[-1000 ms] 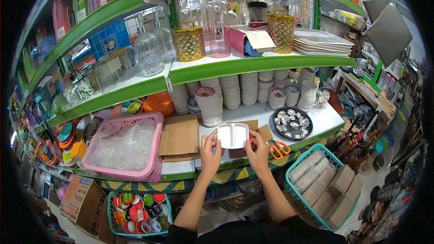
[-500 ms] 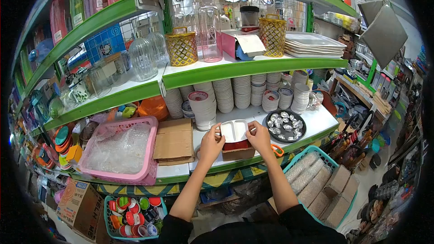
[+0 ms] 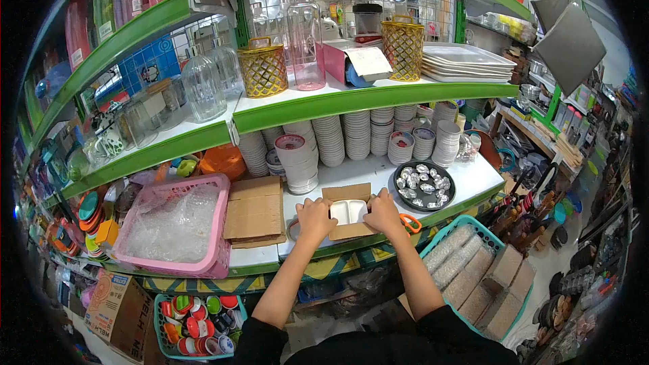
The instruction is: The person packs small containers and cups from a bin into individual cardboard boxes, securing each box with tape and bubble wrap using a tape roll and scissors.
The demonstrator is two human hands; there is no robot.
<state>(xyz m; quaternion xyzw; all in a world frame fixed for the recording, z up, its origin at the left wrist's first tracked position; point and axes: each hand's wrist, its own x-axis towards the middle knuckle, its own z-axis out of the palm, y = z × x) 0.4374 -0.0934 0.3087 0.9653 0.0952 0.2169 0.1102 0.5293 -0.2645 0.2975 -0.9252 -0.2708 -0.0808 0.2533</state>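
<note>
A white divided dish sits inside a small open cardboard box at the front of the shelf. The back flap of the box stands up behind the dish. My left hand is closed on the box's left side, its thumb near the dish's edge. On the opposite side my right hand curls its fingers over the box's edge. The fingertips are partly hidden. Orange-handled scissors lie just right of my right hand. A roll of tape is partly hidden beside my left hand.
Flattened cardboard and a pink basket with plastic wrap are at left. A black round tray holds wrapped pieces. Stacked white cups stand behind. A green shelf edge hangs above; teal baskets are below.
The divided dish has gone down from above the cardboard box into it. Both hands have lowered to the box's sides. The view has shifted slightly.
</note>
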